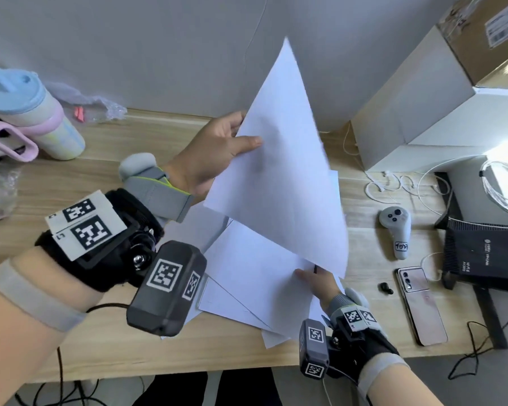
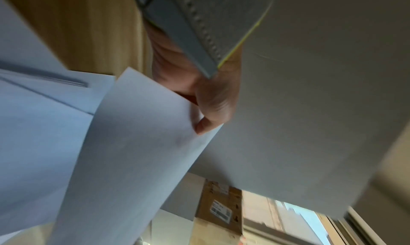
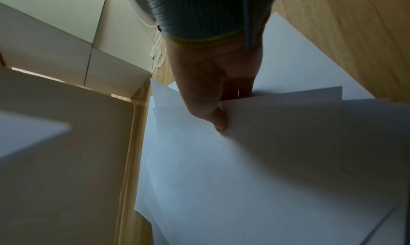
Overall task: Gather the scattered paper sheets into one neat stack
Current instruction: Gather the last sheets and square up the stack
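Note:
My left hand [image 1: 241,133] holds a white paper sheet [image 1: 279,171] lifted off the wooden desk [image 1: 106,183], thumb on its front face and fingers behind. In the left wrist view the thumb [image 2: 208,120] pinches that sheet [image 2: 133,152] at its edge. Under it, a loose pile of white sheets [image 1: 247,276] lies fanned out on the desk. My right hand [image 1: 313,273] pinches the pile's right side; its thumb [image 3: 218,120] lies on top of the sheets [image 3: 255,178] and the fingers are hidden beneath.
A pastel tumbler [image 1: 38,112] lies at the back left. A white box [image 1: 423,112] with a cardboard box [image 1: 493,36] on it stands at the back right. A controller [image 1: 396,232], phone [image 1: 421,306], earbud [image 1: 385,288], router [image 1: 487,259] and white cables [image 1: 393,183] fill the right.

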### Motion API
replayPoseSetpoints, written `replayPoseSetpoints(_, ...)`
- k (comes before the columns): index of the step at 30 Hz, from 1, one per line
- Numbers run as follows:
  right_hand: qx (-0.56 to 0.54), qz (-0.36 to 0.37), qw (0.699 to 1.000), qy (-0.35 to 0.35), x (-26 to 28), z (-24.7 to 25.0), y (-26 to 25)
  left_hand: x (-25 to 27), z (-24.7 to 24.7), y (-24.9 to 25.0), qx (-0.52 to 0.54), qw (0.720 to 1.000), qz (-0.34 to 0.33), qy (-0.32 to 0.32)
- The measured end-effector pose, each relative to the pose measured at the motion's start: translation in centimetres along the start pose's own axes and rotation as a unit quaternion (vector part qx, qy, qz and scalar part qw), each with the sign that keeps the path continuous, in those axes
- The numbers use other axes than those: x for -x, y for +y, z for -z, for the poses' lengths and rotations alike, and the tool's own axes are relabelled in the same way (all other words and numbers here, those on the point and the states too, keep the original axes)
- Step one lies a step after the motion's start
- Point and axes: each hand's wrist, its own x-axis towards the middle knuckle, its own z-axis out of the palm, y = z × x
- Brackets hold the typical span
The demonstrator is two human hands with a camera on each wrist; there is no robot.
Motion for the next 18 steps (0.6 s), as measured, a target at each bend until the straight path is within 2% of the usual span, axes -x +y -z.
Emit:
replayPoseSetpoints(2,-0.018,-0.006,1.0,-0.001,0.1,0.4,0.2,-0.2,0.3,-2.0,0.011,0.999,0.038,0.031)
replayPoseSetpoints(6,-0.012,0.046,0.997,-0.056,1.0,0.9,-0.9,-0.4,1.5,-7.0,-0.013,0.991,0.121,0.061)
replayPoseSetpoints(10,0.0,0.026,0.996,-0.086,0.2,1.1,-0.7,0.0,2.8,-11.9,-0.083,0.974,0.188,0.092)
replayPoseSetpoints(14,-0.017,0.005,0.996,-0.092,0.1,1.5,-0.8,0.3,3.4,-15.7,-0.216,0.941,0.249,0.077)
replayPoseSetpoints(18,-0.095,-0.016,0.992,-0.079,0.2,1.6,-1.0,0.3,2.5,-17.4,-0.252,0.933,0.253,0.045)
